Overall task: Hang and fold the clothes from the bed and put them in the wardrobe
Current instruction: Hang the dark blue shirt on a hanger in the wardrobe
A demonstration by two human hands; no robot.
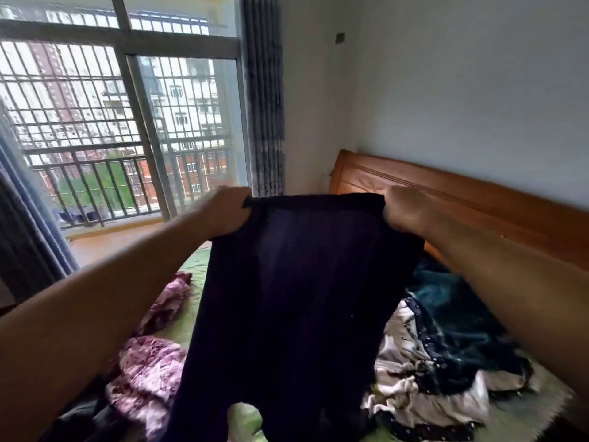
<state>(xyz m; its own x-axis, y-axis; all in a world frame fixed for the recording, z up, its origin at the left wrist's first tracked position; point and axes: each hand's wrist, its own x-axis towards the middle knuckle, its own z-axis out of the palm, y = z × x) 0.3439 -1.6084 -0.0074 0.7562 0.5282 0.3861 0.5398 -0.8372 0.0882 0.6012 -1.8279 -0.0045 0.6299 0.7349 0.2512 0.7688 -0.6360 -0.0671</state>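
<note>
dark navy garment (296,298) held up over the bed (195,264) | left hand (223,210), right hand (403,212) each grip a top corner | pink floral clothes (149,371) left, white-dark pile (414,378) right lie loose | wardrobe not in view | likely early, most left

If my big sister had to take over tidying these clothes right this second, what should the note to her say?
Left hand: grips one top corner of the dark navy garment.
Right hand: grips the other top corner, though it is blurred.
The garment hangs spread out above the bed.
Lying on the bed: pink floral clothes, white-and-black patterned clothes, a teal garment.
Done: nothing here looks folded or hung yet.
Left: fold or hang this piece, then the piles. The wardrobe is out of view.
</note>
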